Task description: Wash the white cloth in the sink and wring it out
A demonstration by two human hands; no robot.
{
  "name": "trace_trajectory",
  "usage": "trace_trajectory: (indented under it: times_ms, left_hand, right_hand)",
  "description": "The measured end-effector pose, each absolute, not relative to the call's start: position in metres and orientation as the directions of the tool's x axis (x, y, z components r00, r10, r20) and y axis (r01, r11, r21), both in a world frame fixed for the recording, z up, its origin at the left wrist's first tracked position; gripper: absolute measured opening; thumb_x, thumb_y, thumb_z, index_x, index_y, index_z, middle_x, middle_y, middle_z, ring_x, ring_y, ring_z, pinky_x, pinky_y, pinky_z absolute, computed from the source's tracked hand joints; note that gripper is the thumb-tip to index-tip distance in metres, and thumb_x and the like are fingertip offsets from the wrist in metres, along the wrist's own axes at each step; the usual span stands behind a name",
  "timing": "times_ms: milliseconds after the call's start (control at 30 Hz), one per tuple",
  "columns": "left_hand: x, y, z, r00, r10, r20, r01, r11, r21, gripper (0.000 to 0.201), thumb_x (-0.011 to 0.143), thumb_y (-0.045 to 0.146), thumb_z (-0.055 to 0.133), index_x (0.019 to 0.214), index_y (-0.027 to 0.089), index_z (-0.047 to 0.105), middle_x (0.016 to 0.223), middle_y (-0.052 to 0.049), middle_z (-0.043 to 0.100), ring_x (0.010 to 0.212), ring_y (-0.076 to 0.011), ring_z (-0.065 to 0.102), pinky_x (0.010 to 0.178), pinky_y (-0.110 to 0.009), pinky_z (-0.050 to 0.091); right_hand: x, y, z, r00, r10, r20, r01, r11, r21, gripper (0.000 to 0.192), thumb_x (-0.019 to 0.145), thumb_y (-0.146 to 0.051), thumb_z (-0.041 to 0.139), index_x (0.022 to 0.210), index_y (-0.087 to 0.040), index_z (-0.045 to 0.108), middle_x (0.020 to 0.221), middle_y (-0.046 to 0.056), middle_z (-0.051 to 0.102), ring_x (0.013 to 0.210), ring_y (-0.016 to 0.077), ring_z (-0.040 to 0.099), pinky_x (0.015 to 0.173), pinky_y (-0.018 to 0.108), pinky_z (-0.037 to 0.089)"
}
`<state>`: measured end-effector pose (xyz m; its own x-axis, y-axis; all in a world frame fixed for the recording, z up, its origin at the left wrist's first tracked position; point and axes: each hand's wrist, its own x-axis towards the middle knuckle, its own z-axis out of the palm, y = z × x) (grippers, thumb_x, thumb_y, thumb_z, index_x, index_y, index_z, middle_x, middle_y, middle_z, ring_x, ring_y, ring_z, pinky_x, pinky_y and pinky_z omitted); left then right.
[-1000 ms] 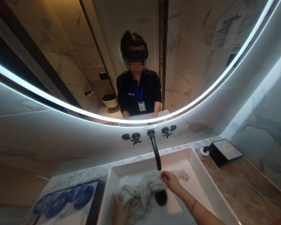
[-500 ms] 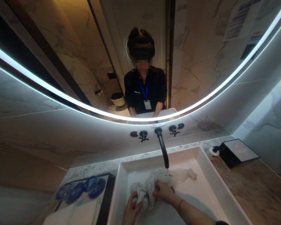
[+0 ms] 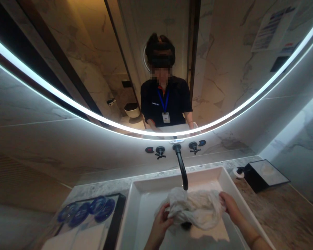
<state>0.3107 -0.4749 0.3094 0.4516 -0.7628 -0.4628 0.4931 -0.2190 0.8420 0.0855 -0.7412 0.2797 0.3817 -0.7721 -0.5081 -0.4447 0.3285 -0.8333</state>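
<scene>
Holding wet cloth point(image 3: 195, 208) over sink point(image 3: 135, 208), both hands.

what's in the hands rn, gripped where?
White cloth, spread under the faucet: left hand grips its left edge, right hand its right end.

Dim room; mirror light ring point(image 3: 67, 100) glares; edges bowed, corners soft.

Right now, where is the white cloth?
In the head view the white cloth is held over the sink, just under the black tap, stretched between the left hand and the right hand.
</scene>
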Motion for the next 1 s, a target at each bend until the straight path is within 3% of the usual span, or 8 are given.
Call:
trace_trajectory:
  times_ms: [100,200,367,467,533,667,867,1000]
  left_hand:
    - [0.290,-0.485,0.272,0.429,-0.715,-0.551,0.436,-0.370,0.820,0.071,0.052,0.051,0.082,0.109,0.020,0.055,0.083,-0.007,0.075,0.082,-0.0249,0.069,0.081,-0.036,0.050]
    - [0.275,-0.479,0.245,0.463,-0.643,-0.611,0.366,-0.488,0.792,0.055,0.054,0.043,0.074,0.099,0.019,0.056,0.090,-0.011,0.076,0.089,-0.0299,0.070,0.084,-0.040,0.052]
    - [0.275,-0.455,0.239,0.517,-0.619,-0.591,0.196,-0.586,0.786,0.060,0.061,0.042,0.064,0.114,0.014,0.057,0.107,-0.015,0.075,0.094,-0.0308,0.071,0.084,-0.039,0.054]
    - [0.282,-0.443,0.243,0.580,-0.593,-0.558,0.104,-0.625,0.773,0.053,0.067,0.036,0.058,0.115,0.012,0.060,0.107,-0.015,0.075,0.092,-0.0270,0.071,0.083,-0.035,0.056]
    - [0.287,-0.439,0.244,0.626,-0.566,-0.537,0.089,-0.632,0.770,0.049,0.069,0.030,0.055,0.114,0.011,0.061,0.109,-0.015,0.075,0.095,-0.0256,0.071,0.084,-0.034,0.056]
    - [0.295,-0.456,0.249,0.689,-0.535,-0.489,0.050,-0.638,0.769,0.048,0.076,0.032,0.048,0.113,0.008,0.066,0.116,-0.019,0.073,0.106,-0.0257,0.070,0.094,-0.034,0.054]
    - [0.299,-0.521,0.262,0.665,-0.610,-0.430,-0.107,-0.648,0.754,0.047,0.078,0.023,0.050,0.118,0.004,0.066,0.124,-0.019,0.069,0.117,-0.0272,0.063,0.106,-0.039,0.045]
    - [0.298,-0.541,0.266,0.610,-0.648,-0.455,-0.172,-0.669,0.723,0.039,0.073,0.011,0.055,0.109,0.008,0.071,0.112,-0.015,0.074,0.106,-0.0249,0.067,0.098,-0.036,0.048]
  right_hand:
    - [0.065,-0.741,0.275,0.350,-0.840,-0.414,-0.648,0.102,-0.754,0.015,0.061,-0.035,0.051,0.070,-0.024,0.056,0.073,0.014,0.063,0.079,0.0349,0.064,0.080,0.051,0.049]
    - [0.081,-0.729,0.273,0.466,-0.829,-0.309,-0.696,-0.128,-0.706,0.051,0.061,-0.023,0.053,0.109,-0.010,0.067,0.125,0.025,0.062,0.125,0.0386,0.054,0.112,0.047,0.036]
    - [0.149,-0.687,0.274,0.712,-0.644,-0.281,-0.616,-0.380,-0.690,0.046,0.079,-0.019,0.051,0.122,-0.013,0.068,0.136,0.016,0.062,0.134,0.0277,0.050,0.119,0.037,0.030]
    - [0.175,-0.666,0.272,0.809,-0.488,-0.328,-0.569,-0.509,-0.646,0.044,0.070,-0.018,0.066,0.114,-0.018,0.072,0.153,0.014,0.046,0.148,0.0358,0.030,0.121,0.049,0.022]
    - [0.182,-0.663,0.271,0.827,-0.425,-0.368,-0.559,-0.555,-0.615,0.032,0.071,-0.013,0.063,0.100,-0.017,0.075,0.148,0.016,0.052,0.144,0.0381,0.036,0.118,0.053,0.025]
    - [0.181,-0.678,0.274,0.824,-0.435,-0.364,-0.562,-0.543,-0.624,0.029,0.079,-0.008,0.048,0.095,-0.015,0.071,0.108,0.014,0.073,0.109,0.0249,0.064,0.099,0.035,0.042]
    - [0.172,-0.688,0.281,0.832,-0.411,-0.373,-0.549,-0.510,-0.662,0.024,0.083,-0.011,0.046,0.096,-0.017,0.065,0.098,0.010,0.073,0.096,0.0215,0.065,0.082,0.028,0.042]
    - [0.165,-0.683,0.279,0.807,-0.435,-0.399,-0.581,-0.467,-0.667,0.023,0.082,-0.010,0.045,0.096,-0.016,0.062,0.095,0.010,0.073,0.091,0.0224,0.065,0.077,0.029,0.039]
